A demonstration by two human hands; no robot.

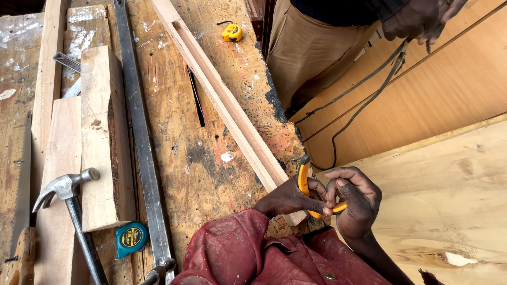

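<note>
My left hand (288,199), coming out of a dark red sleeve, and my right hand (355,200) are both closed on one pair of orange-handled pliers (303,178) at the workbench's right edge. The pliers' jaws are hidden behind my fingers. A thin dark cable (364,103) runs from near the pliers up to the top right. There another person's hand (420,20) holds its far end. That person stands by the bench in tan trousers (306,50).
A long wooden strip (222,97) lies diagonally on the worn workbench (174,132). To the left are a wood block (103,137), a metal bar clamp (141,142), a hammer (68,192), a teal tape measure (131,238) and a handsaw (21,248). A yellow tape measure (232,32) sits farther back. Plywood sheets (449,179) lie right.
</note>
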